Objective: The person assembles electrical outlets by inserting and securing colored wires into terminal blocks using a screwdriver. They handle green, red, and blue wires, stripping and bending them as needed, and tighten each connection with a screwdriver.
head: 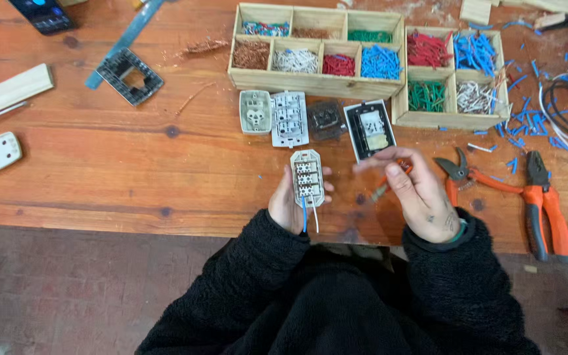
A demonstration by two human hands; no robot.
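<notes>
Above the tabletop (133, 171), your left hand (288, 204) cradles the socket module (307, 179), fingers wrapped behind it (light, rigid plastic; hold its edges, spare the thin wires (309, 218)). Your right hand (419, 194) pinches an orange-handled screwdriver (389, 183).

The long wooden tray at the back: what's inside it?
The long wooden tray holds sorted wire offcuts: copper, white, red, blue, green and mixed colours. The compartment floors beneath are covered.

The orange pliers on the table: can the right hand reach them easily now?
Probably yes, though not at once. The orange pliers lie uncovered on the table, just right of the right hand. That hand already holds a small orange tool, so it would have to free itself first.
</notes>
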